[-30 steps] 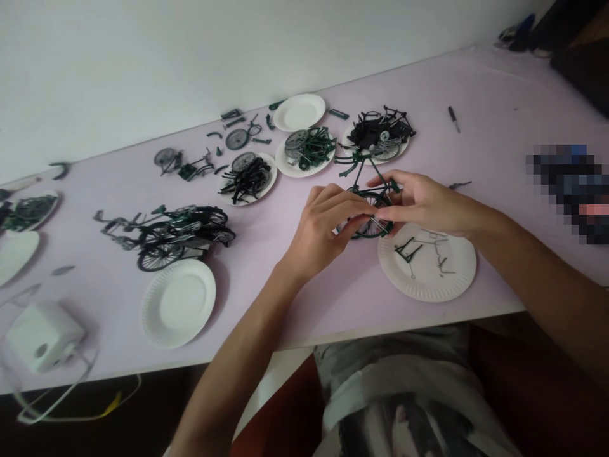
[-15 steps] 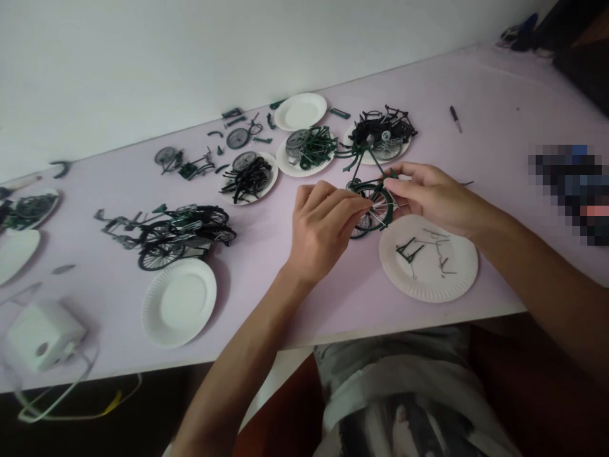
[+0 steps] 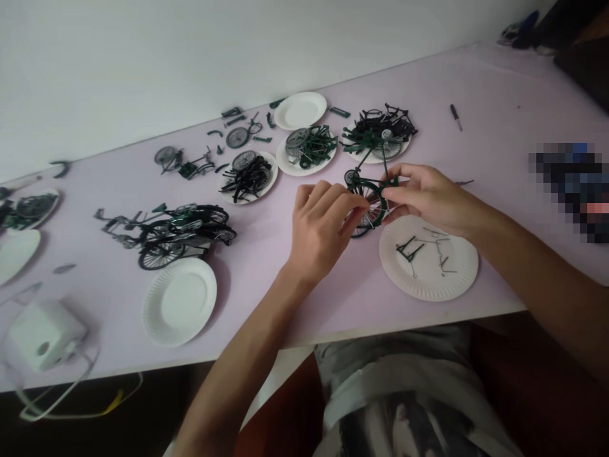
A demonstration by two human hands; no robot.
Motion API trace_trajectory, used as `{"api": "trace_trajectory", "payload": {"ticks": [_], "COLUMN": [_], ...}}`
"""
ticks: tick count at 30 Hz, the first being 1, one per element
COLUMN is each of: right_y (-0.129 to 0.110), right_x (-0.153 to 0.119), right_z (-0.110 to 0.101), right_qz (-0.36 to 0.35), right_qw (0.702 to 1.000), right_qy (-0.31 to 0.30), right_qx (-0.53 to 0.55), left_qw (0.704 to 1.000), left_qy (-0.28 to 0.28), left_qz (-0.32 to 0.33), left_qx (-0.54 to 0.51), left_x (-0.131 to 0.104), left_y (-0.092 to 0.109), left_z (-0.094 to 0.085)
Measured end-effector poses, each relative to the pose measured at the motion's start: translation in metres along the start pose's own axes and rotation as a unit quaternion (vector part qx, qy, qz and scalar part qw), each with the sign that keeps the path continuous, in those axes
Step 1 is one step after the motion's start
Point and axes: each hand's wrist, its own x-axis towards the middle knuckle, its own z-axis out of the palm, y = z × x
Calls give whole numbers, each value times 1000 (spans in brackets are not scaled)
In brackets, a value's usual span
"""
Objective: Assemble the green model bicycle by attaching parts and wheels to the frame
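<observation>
A small green model bicycle frame with a spoked wheel is held above the table between both hands. My right hand grips the frame from the right with thumb and fingers. My left hand is at the left side of the wheel, its thumb and index finger pinched together at the spokes; whatever is between the fingertips is too small to make out. Just below my right hand lies a white paper plate with thin metal pieces and a small dark green part.
Plates with green parts, black parts and frames stand behind. Model bicycles and a bare plate are left, near a white box with cables. A screwdriver lies back right.
My right hand has turned the model bicycle slightly, so its frame and wheel have shifted a little to the left. My left hand has hardly moved.
</observation>
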Motion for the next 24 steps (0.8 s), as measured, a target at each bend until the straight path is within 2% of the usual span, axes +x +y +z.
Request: {"api": "trace_trajectory", "payload": {"ticks": [7, 13, 17, 19, 21, 22, 24], "right_y": [-2, -3, -3, -3, -2, -1, 1], "right_x": [-1, -4, -5, -4, -2, 0, 4], "right_z": [2, 1, 2, 2, 1, 0, -4], "right_qz": [-4, 14, 8, 0, -6, -9, -16], "right_qw": [1000, 999, 998, 999, 1000, 1000, 999], "right_qy": [1, -41, -40, -29, -16, -5, 28], "right_qx": [-1, -12, -41, -33, -16, -4, 19], "left_qw": [1000, 1000, 999, 999, 994, 986, 957], "left_qy": [-5, 4, 9, 18, 26, 19, -29], "left_qz": [19, 23, 28, 22, 2, -12, -35], "left_qx": [-18, -15, -20, -43, -110, -164, -286], "left_x": [-1, -2, -1, 1, 3, 2, -6], "left_y": [-3, -1, 0, 8, 27, 40, 68], "left_z": [1, 0, 1, -2, -12, -20, -41]}}
